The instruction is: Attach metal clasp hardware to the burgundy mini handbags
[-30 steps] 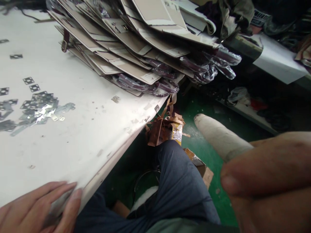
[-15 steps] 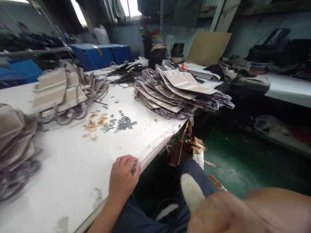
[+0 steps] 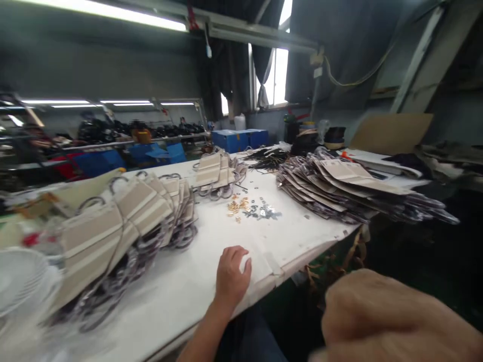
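My left hand (image 3: 232,276) rests on the white table (image 3: 181,291) near its front edge. Its fingers curve down onto the surface, the thumb stands apart, and a pale patch shows in the gap. Large and blurred at the lower right is my right hand (image 3: 377,317), its fingers folded in beyond the table edge; whatever it may hold is hidden. Ahead of the left hand lie loose gold-coloured metal pieces (image 3: 237,205) and a scatter of small silver-grey metal pieces (image 3: 264,211).
Stacked beige bag panels with wrapped handles lie in a left pile (image 3: 139,201), a middle pile (image 3: 213,171) and a right pile (image 3: 324,186) overhanging the edge. Black straps (image 3: 269,157) lie behind. A white round basket (image 3: 26,281) stands at the near left; blue boxes (image 3: 236,141) stand beyond.
The view has swung up and left. A dark bit seen between my left thumb and finger no longer shows. The pale tip in front of my right hand is out of sight.
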`<state>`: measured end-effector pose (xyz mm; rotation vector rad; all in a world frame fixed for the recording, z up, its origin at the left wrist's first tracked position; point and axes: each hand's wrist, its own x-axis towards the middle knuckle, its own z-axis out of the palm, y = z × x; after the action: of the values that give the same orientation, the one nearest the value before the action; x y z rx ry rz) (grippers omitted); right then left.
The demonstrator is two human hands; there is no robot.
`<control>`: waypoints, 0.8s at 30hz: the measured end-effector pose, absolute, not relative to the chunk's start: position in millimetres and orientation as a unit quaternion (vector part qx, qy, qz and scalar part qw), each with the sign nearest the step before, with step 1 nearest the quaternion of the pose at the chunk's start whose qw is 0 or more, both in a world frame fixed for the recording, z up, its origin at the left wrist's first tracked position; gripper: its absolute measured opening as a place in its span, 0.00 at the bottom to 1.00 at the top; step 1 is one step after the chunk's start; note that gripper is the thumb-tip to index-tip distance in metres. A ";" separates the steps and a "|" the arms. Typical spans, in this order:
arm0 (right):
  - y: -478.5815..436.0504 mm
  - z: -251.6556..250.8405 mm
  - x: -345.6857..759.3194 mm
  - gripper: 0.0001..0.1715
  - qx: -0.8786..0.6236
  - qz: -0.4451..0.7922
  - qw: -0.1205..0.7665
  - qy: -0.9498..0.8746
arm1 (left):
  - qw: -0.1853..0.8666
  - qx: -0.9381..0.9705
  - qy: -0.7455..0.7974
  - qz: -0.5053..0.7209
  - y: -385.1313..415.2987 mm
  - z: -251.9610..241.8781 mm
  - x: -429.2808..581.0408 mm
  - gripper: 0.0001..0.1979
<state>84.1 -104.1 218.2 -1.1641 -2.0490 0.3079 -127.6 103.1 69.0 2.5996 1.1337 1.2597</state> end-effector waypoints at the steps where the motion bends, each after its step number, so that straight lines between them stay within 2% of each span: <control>1: -89.2 218.8 75.8 0.17 -0.443 0.131 0.369 -0.806 | -0.010 0.819 0.384 0.427 108.3 79.6 -162.2 0.08; 4: -32.9 189.3 57.8 0.17 -0.488 0.182 0.325 -0.789 | -0.116 0.733 0.493 0.454 127.2 109.6 -276.2 0.11; 7: 28.0 126.3 60.1 0.22 -0.614 0.177 0.229 -0.734 | -0.162 0.633 0.653 0.384 149.2 122.4 -383.9 0.21; 10: 74.0 69.2 74.5 0.19 -0.682 0.159 0.156 -0.697 | -0.096 0.561 0.781 0.256 172.5 116.1 -459.3 0.32; 13: 96.0 42.9 86.3 0.21 -0.688 0.192 0.144 -0.685 | -0.023 0.547 0.820 0.169 195.0 106.0 -492.3 0.38; 19: 104.2 32.5 100.7 0.24 -0.655 0.252 0.143 -0.698 | -0.023 0.553 0.825 0.117 214.6 112.2 -484.0 0.31; 24: 101.7 -16.7 113.5 0.23 -0.636 0.212 0.180 -0.720 | -0.042 0.563 0.822 0.072 199.7 122.5 -465.2 0.21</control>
<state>113.5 101.7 -16.7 -1.7962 -2.0355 0.6003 -465.2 199.7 122.5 1.8179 2.6533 0.2333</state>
